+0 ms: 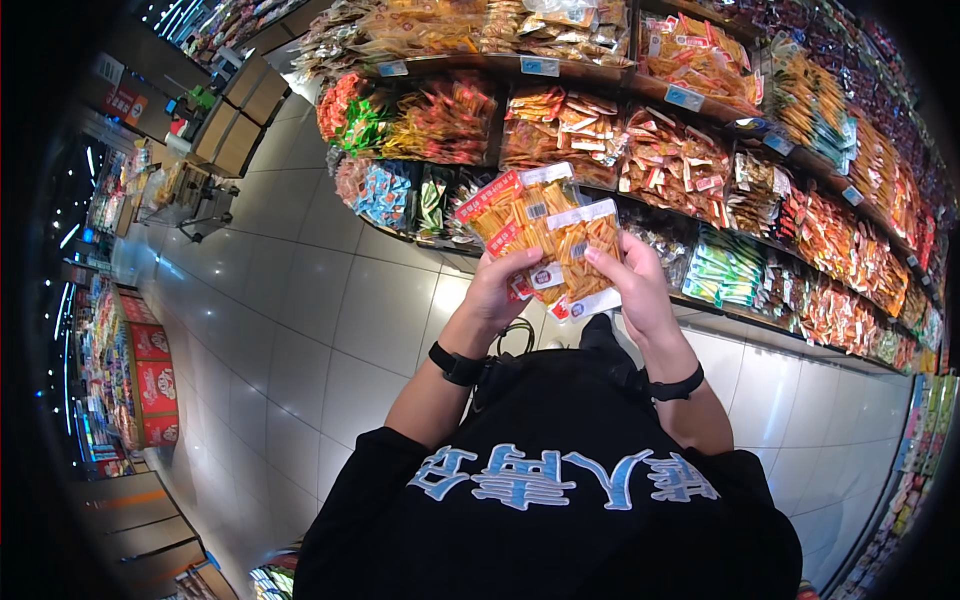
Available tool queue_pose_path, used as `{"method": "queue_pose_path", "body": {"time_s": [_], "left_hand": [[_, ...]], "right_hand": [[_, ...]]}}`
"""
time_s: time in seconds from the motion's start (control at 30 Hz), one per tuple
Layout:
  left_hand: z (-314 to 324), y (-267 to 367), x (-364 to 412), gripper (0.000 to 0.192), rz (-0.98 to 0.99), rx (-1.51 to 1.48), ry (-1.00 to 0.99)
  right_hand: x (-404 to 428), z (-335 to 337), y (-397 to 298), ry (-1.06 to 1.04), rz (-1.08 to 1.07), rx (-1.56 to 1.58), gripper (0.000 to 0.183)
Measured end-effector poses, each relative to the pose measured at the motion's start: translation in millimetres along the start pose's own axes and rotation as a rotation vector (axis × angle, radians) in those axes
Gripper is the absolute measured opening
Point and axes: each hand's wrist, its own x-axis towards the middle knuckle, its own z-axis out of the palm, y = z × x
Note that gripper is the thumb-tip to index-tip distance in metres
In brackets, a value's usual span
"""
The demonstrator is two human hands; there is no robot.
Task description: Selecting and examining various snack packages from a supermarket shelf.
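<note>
Both my hands hold a fanned bunch of clear snack packets with orange strips inside, in front of my body. My left hand grips the left side, its thumb pressed on a packet with red printed bands. My right hand pinches a packet with white end bands at the right, thumb on its face. Between them, partly covered, is another packet with a white top band and a barcode. The packets overlap, so their full count is hidden. A black band circles each wrist.
Ahead, a tiered store shelf carries many bagged snacks and blue price tags. Left of it stand a shopping cart and a wooden counter. A red-panelled display is at far left. Tiled floor lies between. A cable shows near my foot.
</note>
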Motion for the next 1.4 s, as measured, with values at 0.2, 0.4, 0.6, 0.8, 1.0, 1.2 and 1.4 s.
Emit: {"method": "queue_pose_path", "body": {"time_s": [0.2,0.4,0.6,0.8,1.0,1.2,1.4], "left_hand": [[-2,7,-6,0.045,-0.036,0.074,-0.024],[1,6,-7,0.048,-0.123,0.182,-0.053],[15,8,-8,0.051,-0.119,0.026,-0.121],[6,-5,2,0.046,-0.070,0.125,-0.081],[24,-27,11,0.041,-0.011,0.316,0.077],[17,-31,14,0.046,-0.059,0.298,0.058],[22,-30,14,0.048,-0.052,0.356,0.041]], "right_hand": [[-4,-14,-2,-0.036,0.004,-0.001,0.020],[-1,2,-11,-0.029,0.035,0.237,0.030],[0,-25,-12,-0.016,-0.011,0.280,0.023],[-12,-23,-28,0.331,-0.465,-0.276,0.023],[-16,9,8,0.153,-0.755,-1.074,0.043],[-18,1,11,0.056,-0.701,-1.072,0.057],[-17,-18,3,-0.041,-0.530,-0.844,0.054]]}}
